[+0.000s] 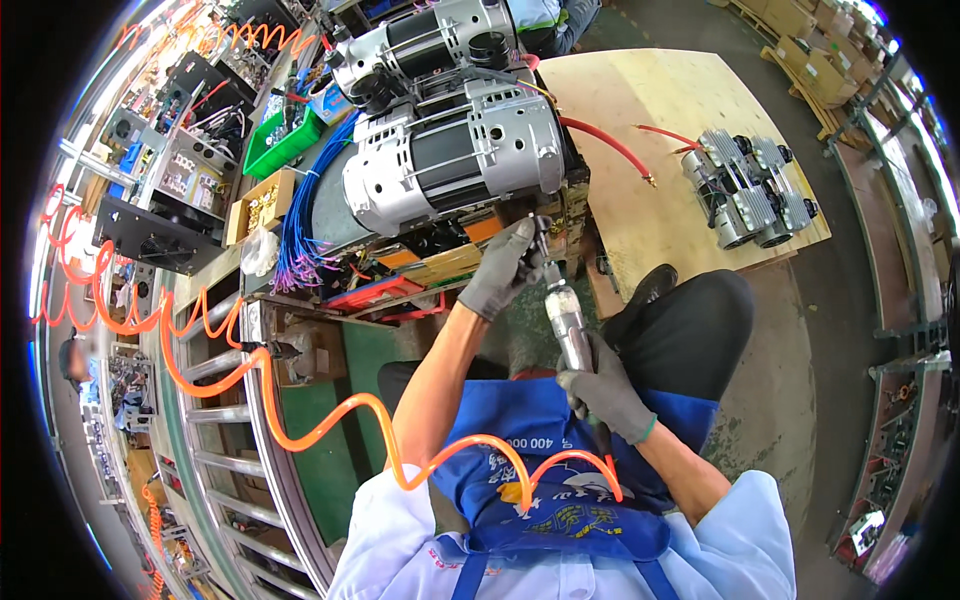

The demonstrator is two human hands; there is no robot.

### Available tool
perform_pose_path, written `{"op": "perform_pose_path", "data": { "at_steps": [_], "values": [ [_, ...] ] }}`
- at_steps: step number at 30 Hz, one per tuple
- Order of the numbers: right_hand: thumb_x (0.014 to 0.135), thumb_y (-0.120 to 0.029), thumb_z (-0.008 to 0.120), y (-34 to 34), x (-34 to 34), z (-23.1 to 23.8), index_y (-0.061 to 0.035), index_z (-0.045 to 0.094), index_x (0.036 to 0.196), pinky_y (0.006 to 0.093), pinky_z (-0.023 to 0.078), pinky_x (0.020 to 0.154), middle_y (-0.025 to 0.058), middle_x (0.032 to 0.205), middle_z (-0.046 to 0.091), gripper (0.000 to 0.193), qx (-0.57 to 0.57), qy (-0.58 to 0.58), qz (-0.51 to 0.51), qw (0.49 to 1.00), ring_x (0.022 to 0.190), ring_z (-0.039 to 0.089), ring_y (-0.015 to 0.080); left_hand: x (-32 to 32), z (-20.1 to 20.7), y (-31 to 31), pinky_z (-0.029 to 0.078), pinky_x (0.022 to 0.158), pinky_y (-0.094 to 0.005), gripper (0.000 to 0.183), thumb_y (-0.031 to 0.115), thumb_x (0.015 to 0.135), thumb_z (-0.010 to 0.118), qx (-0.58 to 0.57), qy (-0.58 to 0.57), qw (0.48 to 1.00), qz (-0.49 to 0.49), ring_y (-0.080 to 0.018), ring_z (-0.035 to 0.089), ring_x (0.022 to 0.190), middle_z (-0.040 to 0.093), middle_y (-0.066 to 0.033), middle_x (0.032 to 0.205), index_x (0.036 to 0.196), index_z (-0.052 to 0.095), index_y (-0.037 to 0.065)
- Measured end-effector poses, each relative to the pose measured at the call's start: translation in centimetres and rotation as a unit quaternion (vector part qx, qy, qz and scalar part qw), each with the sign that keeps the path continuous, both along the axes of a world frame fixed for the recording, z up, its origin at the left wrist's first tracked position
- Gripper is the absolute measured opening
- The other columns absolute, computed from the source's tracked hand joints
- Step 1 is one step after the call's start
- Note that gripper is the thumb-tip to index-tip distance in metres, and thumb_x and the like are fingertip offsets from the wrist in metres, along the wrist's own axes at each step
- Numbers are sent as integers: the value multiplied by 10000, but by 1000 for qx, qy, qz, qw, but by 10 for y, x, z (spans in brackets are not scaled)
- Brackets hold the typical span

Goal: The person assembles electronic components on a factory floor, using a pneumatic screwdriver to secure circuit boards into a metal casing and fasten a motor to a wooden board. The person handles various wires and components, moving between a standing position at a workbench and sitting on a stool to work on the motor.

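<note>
My right hand (pixel 610 392), in a grey glove, is wrapped round the lower body of a silver air ratchet wrench (pixel 567 322). The tool points up and away from my lap, towards the bench. At its head end, the fingers of my gloved left hand (pixel 503 266) are closed; whether they also pinch a small part is hidden. Just beyond the tool's tip lies a large silver and black motor-driven compressor (pixel 455 165), with a second similar compressor (pixel 425 45) behind it. A red hose (pixel 612 142) with a brass end sticks out to the right.
An orange coiled air hose (pixel 370 402) loops across from the left to my lap. Blue wires (pixel 305 215), a green bin (pixel 283 140) and a box of brass fittings (pixel 262 207) lie left of the compressors. Another compressor unit (pixel 750 190) rests on a plywood board (pixel 620 90). A roller conveyor (pixel 225 414) runs at left.
</note>
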State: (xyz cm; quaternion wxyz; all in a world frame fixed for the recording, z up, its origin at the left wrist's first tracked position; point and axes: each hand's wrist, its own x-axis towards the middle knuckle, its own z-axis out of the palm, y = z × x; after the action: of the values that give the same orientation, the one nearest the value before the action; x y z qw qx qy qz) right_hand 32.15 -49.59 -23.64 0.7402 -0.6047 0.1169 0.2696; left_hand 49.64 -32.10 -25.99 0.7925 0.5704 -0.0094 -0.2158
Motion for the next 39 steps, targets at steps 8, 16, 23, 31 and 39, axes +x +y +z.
{"op": "perform_pose_path", "data": {
  "at_steps": [8, 16, 23, 31, 39],
  "values": [
    [830, -42, 635, -16, 21, 13, -34, 432, 1300, 277, 440, 397, 57, 785, 564, 512, -10, -12, -39, 999, 495, 526, 108, 32, -6, -24, 463, 496, -255, 464, 402, 1038, 493, -103, 13, 994, -34, -74, 527, 589, 602, -3, 852, 1289, 557, 16],
    [892, -153, 628, -17, 28, 17, -35, 453, 1241, 268, 425, 391, 48, 750, 540, 408, 4, 30, -27, 999, 490, 517, 96, 37, -19, -27, 509, 515, -290, 431, 405, 1025, 521, -138, 57, 989, -1, -98, 601, 651, 661, -42, 911, 1215, 605, 27],
    [950, -241, 594, -12, 27, 22, -56, 456, 1198, 261, 420, 405, 19, 673, 500, 339, 100, 37, -49, 993, 496, 505, 87, 36, -15, -26, 447, 466, -269, 500, 455, 1035, 468, -199, 78, 977, -6, -150, 598, 660, 653, -70, 880, 1218, 599, 8],
    [946, -216, 586, -13, 34, 24, -64, 459, 1143, 259, 418, 387, 26, 735, 515, 279, 90, 49, -33, 994, 481, 503, 91, 16, -56, 18, 417, 466, -255, 304, 352, 1020, 539, 46, 64, 995, 65, -91, 571, 604, 626, -4, 810, 1077, 654, 76],
    [941, -196, 576, -13, 42, 18, -55, 455, 1164, 255, 419, 373, 32, 783, 517, 291, 102, 40, -29, 994, 473, 503, 90, 41, -82, 131, 525, 754, -495, 229, 193, 929, 551, 636, -333, 679, 151, -413, 672, 884, 678, -235, 916, 992, 693, 25]
  ]
}}
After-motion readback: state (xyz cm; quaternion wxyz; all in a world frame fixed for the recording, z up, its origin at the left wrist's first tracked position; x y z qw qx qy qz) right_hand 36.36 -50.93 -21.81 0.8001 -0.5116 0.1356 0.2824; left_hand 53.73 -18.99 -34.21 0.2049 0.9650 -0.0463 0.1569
